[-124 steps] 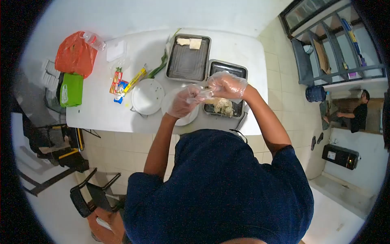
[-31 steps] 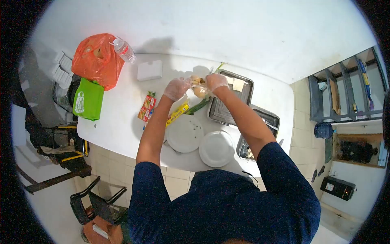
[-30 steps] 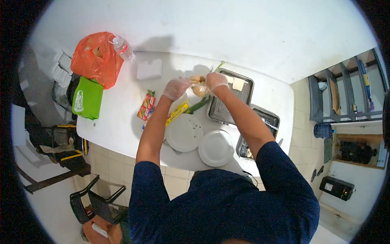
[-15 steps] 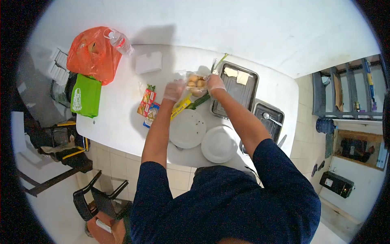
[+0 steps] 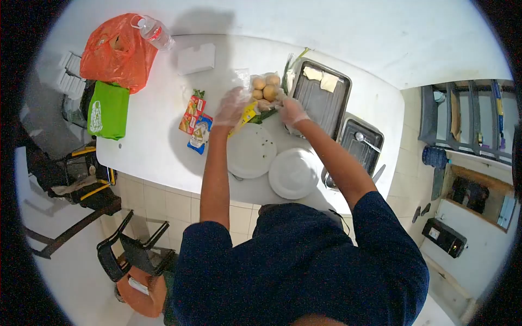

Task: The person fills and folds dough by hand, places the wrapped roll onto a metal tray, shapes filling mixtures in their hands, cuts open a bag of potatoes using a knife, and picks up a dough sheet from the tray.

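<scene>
Round, tan, potato-like pieces (image 5: pixel 265 87) sit in a clear plastic bag (image 5: pixel 242 80) toward the back of the table. My left hand (image 5: pixel 230 110), in a clear disposable glove, is at the bag's left side with fingers closed on the plastic; the fingertips are blurred. At the lower right of the bag, my gloved right hand (image 5: pixel 293 111) pinches its edge. A yellow hand glove packet (image 5: pixel 244 118) and dark green vegetables (image 5: pixel 263 116) lie just below the bag. Nearer me are a white plate (image 5: pixel 251 155) with small dark bits and another white plate (image 5: pixel 293 174).
On the right stand a metal tray (image 5: pixel 319 103) with pale yellow slices and a smaller tray (image 5: pixel 361 151) with a spoon. Red packets (image 5: pixel 191 115) and a blue packet (image 5: pixel 200 133) lie left. A white box (image 5: pixel 196 58), orange bag (image 5: pixel 117 51) and bottle (image 5: pixel 155 33) are farther back.
The view has shifted, so the table sits higher in the picture. Both hands have come lower relative to the bag, and more of the round tan pieces shows between them.
</scene>
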Action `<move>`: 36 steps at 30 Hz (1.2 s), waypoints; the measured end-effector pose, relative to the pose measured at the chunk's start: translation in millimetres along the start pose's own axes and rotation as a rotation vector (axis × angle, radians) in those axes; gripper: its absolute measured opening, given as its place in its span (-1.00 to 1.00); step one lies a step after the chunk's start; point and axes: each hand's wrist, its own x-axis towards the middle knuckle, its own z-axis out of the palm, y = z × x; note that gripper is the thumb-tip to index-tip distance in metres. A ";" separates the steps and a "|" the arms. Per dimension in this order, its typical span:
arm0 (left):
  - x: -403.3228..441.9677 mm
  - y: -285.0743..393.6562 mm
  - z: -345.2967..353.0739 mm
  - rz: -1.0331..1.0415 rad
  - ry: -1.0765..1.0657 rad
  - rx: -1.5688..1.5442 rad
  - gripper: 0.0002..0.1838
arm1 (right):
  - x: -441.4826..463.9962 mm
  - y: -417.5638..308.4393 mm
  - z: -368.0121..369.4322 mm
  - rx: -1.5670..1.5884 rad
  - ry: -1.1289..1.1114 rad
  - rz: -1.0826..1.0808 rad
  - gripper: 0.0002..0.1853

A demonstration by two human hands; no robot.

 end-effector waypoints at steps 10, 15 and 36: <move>-142.8 99.7 -89.0 -0.933 0.363 -0.200 -0.74 | -148.0 68.1 4.9 0.098 0.126 -0.217 -0.38; -238.7 120.5 -50.2 -1.283 0.188 -0.053 -0.63 | -227.6 63.1 -19.3 0.171 -0.023 0.041 -0.47; -244.1 154.4 -9.7 -1.204 -0.422 0.214 -0.23 | -349.0 107.4 -22.5 0.083 -0.078 0.025 -0.63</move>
